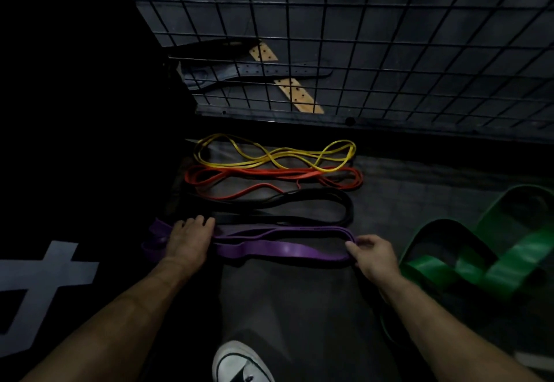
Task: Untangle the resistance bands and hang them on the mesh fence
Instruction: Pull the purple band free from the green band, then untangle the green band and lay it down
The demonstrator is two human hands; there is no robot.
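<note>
Resistance bands lie in rows on the dark floor below the black mesh fence [359, 51]: yellow bands [275, 155] farthest, then orange bands [269, 175], black bands [299, 201] and purple bands [284, 249] nearest me. My left hand [189, 240] lies palm down on the left part of the purple bands, fingers stretched forward. My right hand [374, 254] pinches the purple bands' right end between thumb and fingers. Wide green bands [494, 258] lie in a loose heap on the floor at the right.
Behind the mesh lie dark leather belts [254, 71] and a tan perforated strap [296, 93]. A tall black panel [75, 111] with white lettering stands at the left. My white shoe toe [239, 363] shows at the bottom.
</note>
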